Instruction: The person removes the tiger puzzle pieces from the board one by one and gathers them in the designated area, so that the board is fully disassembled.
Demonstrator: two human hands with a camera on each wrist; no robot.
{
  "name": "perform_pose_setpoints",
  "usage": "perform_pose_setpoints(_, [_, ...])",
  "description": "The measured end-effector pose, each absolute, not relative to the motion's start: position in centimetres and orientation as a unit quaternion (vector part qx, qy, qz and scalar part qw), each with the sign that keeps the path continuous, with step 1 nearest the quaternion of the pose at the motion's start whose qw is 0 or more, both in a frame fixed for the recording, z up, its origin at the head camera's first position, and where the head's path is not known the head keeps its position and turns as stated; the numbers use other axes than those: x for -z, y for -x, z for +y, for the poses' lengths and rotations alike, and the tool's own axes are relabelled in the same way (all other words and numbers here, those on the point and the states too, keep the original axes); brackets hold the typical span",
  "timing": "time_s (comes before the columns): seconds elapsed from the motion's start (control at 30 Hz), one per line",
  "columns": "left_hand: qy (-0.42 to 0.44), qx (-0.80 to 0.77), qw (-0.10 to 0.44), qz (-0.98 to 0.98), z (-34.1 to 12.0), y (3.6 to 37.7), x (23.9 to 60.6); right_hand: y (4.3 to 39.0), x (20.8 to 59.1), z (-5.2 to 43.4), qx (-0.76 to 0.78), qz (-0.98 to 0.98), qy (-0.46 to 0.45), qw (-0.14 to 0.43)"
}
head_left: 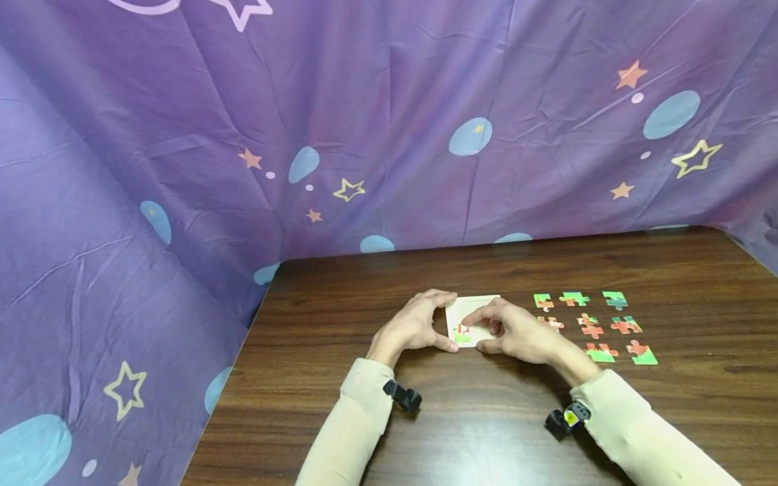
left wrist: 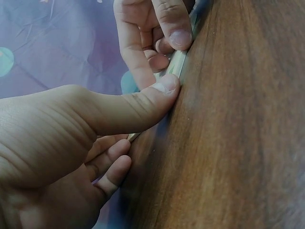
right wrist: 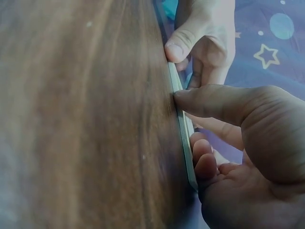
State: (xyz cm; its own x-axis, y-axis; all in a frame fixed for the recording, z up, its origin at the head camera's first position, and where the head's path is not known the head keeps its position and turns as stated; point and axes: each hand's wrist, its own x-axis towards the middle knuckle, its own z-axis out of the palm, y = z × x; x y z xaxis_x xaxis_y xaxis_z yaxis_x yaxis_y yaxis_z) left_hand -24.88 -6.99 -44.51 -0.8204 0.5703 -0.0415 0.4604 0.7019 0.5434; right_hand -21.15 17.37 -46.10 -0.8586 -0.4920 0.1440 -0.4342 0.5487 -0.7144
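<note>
A small white square puzzle board (head_left: 473,308) lies on the table between both hands; its edge (right wrist: 186,152) shows in the right wrist view. One green and red jigsaw piece (head_left: 460,335) sits in its near left corner. My left hand (head_left: 415,322) holds the board's left side, thumb at the near corner and fingers toward the far corner. My right hand (head_left: 516,332) reaches over the board from the right, its index fingertip touching the piece. Its thumb rests at the board's near edge, and the other fingers are bent over the board, partly hidden.
Several loose jigsaw pieces (head_left: 591,327) in green, red and teal lie spread in rough rows right of the board, one partly behind my right hand. The dark wooden table (head_left: 486,412) meets a purple patterned cloth (head_left: 401,135) at its back and left.
</note>
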Motion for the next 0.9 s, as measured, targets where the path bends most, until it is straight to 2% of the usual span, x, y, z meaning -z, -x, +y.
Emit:
perform_pose_setpoints(0.57, [-0.278,-0.26,0.095,0.92,-6.9,25.2,44.4,21.6,45.5,16.3,0.415,0.872,0.255,0.049])
perform_pose_setpoints(0.9, [-0.285,-0.259,0.094,0.918,-6.8,25.0,44.5,21.4,46.0,15.6,0.402,0.89,0.215,0.023])
